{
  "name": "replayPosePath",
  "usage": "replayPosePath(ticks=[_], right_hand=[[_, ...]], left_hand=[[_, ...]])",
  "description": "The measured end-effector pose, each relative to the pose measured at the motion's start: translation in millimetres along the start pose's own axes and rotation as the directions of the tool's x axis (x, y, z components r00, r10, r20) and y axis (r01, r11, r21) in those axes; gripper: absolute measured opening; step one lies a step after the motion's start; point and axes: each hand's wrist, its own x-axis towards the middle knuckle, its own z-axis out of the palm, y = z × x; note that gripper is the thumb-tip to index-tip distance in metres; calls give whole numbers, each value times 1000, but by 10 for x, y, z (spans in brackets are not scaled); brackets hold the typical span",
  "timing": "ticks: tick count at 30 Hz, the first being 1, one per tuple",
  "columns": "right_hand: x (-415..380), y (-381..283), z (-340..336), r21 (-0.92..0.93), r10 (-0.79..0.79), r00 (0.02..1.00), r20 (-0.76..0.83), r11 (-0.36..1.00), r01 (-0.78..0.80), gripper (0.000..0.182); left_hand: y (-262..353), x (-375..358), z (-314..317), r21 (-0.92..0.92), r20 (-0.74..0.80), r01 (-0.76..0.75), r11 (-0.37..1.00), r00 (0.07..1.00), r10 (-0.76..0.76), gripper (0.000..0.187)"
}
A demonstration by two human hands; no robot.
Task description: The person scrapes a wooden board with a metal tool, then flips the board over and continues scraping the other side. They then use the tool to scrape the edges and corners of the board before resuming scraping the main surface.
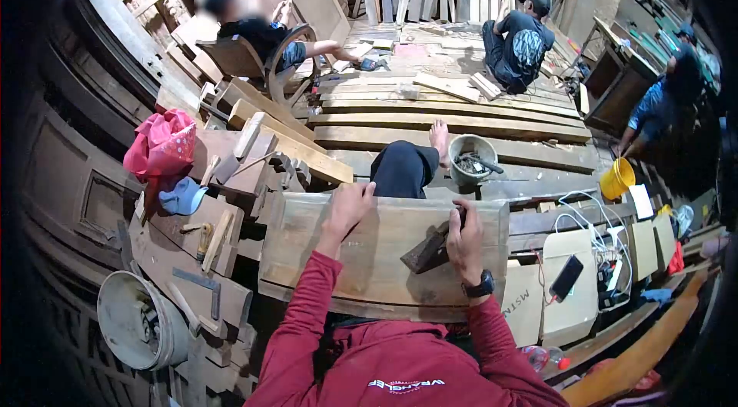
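Note:
A wide wooden panel (369,276) with a raised edge lies across my lap. My left hand (350,209) is closed over its far edge, left of the middle, with the thumb on top and the fingers curled. Near the panel's right side, my right hand (465,242) is closed on a dark wooden block (425,250), which tilts over the panel's face. Its far end is partly covered by my fingers. A watch (480,284) is on my right wrist. My bent knee (403,165) and bare foot show beyond the panel.
Left stands a bench (165,242) with a metal square (201,288), a mallet and a blue cap; a bucket (142,322) is below. Ahead is a pail (472,157) of metal pieces. A phone (566,278) and cables lie right. Three people sit or crouch farther off.

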Motion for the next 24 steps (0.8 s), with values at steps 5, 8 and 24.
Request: replayPosePath(ticks=[5,8,24], right_hand=[[15,118,-171,-231,-134,990,-30,965,124,23],[-7,182,-457,-403,-135,986,-101,912,83,23],[-119,713,-638,-82,161,954,-253,979,-187,27]], left_hand=[[-385,-2,-199,-28,-155,-50,998,987,45,35],[-592,-202,-607,-97,-272,93,991,955,-116,30],[-2536,-1574,-548,-307,71,528,792,843,-534,72]])
